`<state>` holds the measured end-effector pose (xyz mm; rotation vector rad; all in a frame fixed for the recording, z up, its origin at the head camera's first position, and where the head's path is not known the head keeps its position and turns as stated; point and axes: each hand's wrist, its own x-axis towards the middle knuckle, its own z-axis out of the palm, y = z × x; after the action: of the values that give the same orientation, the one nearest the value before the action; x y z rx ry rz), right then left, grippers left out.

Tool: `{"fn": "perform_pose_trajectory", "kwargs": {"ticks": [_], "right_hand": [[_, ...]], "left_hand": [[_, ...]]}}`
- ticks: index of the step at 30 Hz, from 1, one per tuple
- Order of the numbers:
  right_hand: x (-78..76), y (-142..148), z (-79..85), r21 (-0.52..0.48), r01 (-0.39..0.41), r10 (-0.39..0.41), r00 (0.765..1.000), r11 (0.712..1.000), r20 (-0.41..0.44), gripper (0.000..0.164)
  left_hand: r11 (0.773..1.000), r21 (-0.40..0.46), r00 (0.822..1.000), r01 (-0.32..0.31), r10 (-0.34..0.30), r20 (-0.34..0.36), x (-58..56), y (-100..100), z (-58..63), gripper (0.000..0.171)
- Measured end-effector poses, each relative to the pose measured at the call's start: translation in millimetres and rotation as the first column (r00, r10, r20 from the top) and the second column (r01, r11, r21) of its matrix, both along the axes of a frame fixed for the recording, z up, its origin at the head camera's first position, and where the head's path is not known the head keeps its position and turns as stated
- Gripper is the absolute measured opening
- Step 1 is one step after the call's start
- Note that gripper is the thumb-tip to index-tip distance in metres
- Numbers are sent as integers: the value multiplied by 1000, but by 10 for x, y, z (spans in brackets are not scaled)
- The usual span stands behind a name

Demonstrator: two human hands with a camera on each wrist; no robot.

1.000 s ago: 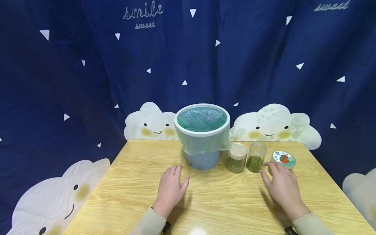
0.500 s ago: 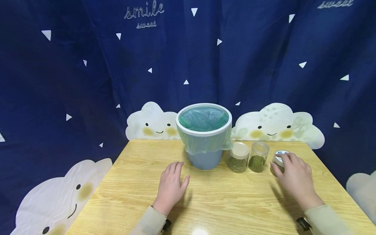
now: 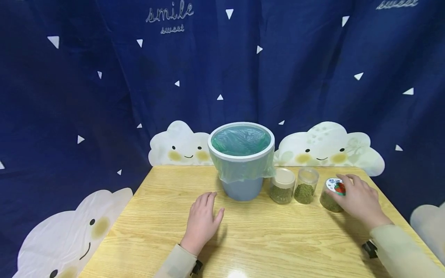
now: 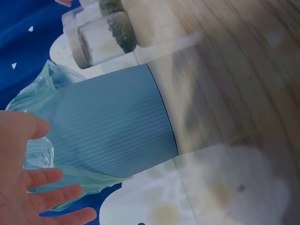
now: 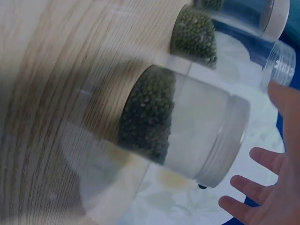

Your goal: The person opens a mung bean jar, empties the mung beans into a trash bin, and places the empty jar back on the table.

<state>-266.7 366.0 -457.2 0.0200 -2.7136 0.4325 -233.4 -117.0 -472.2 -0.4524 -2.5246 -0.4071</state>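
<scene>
My right hand (image 3: 361, 199) is at the rightmost jar (image 3: 331, 202), thumb and fingers spread around its lid with a red fruit picture. In the right wrist view the fingers (image 5: 266, 159) stand apart from that jar (image 5: 183, 126), which is clear and partly filled with small green beans (image 5: 149, 112). To its left stands an uncovered clear jar (image 3: 305, 189) with similar green contents, then a jar with a cream lid (image 3: 282, 187). My left hand (image 3: 203, 222) is held over the table with fingers extended, holding nothing, in front of a blue-grey bin (image 3: 242, 189).
The bin has a pale green liner (image 3: 241, 170) folded over its white rim (image 3: 210, 144) and stands left of the jars. All are on a wooden table (image 3: 264, 239). Behind hangs a dark blue curtain (image 3: 194, 58) with white clouds and triangles.
My right hand has moved right, from in front of the uncovered jar to the rightmost jar's lid. My left hand has stayed in about the same place.
</scene>
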Motion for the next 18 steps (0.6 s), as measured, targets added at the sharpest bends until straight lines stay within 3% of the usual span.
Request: {"fn": "perform_pose_trajectory", "kwargs": {"ticks": [9, 18], "right_hand": [[-121, 92, -10, 23, -34, 32, 994, 999, 101, 101], [-223, 138, 8, 51, -86, 74, 977, 995, 201, 107]], "left_hand": [[1000, 3, 1000, -11, 11, 18, 10, -23, 16, 56], [1000, -3, 1000, -4, 4, 3, 14, -34, 8, 56]]}}
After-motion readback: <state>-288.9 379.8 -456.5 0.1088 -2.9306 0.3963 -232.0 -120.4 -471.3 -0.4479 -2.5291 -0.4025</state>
